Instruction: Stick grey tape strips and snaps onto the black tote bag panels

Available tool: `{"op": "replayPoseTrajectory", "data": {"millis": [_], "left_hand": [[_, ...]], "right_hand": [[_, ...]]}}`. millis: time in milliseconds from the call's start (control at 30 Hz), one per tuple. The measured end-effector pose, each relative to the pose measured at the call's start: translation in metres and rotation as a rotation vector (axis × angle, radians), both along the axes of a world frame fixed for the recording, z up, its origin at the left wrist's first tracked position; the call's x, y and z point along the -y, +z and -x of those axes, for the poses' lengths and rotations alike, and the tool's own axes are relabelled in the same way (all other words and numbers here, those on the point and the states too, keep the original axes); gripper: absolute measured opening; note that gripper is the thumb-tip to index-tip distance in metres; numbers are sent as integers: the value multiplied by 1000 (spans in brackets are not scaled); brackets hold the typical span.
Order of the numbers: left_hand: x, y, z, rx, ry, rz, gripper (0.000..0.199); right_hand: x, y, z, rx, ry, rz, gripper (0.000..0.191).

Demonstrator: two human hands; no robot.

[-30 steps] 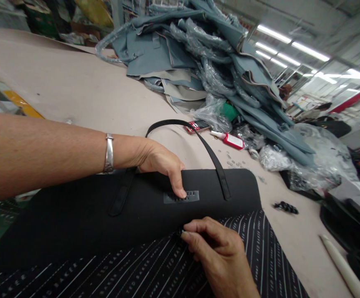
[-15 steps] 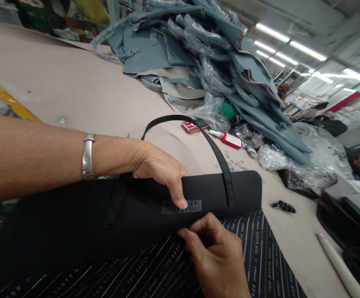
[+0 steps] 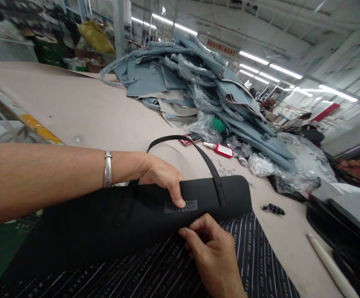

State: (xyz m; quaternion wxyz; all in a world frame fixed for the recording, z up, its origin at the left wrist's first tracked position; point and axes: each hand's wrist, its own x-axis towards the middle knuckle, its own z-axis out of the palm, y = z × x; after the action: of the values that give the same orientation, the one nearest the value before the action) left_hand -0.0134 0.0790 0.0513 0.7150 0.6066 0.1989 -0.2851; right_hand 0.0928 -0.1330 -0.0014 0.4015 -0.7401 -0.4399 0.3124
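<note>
The black bag lay flat on the big beige table, right in front of the person, its strap arching up over the top edge. The left hand was hooked over that top edge, fingers curled behind and the thumb pressed down on the small label. The right hand sat just below, fingers pinched narrow on the edge of the striped lining; couldn't tell exactly what it gripped. A silver bangle was on the left wrist. Further back were a heap of grey-blue bags and a red-and-white glue tube.
</note>
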Motion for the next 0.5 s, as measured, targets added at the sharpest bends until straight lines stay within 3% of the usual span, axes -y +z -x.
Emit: {"op": "replayPoseTrajectory", "data": {"millis": [167,300,400,500], "left_hand": [[1,-4,1,-7,-9,17,29],[3,-10,2,0,22,26,22],[3,-4,0,10,13,-18,24],[1,18,-5,72,-76,-229,21]], "right_hand": [[-2,1,5,151,-27,-81,26],[-3,0,5,133,-46,-72,24],[-4,1,2,-38,-42,-25,25],[-2,9,-5,-369,-64,-18,26]]}}
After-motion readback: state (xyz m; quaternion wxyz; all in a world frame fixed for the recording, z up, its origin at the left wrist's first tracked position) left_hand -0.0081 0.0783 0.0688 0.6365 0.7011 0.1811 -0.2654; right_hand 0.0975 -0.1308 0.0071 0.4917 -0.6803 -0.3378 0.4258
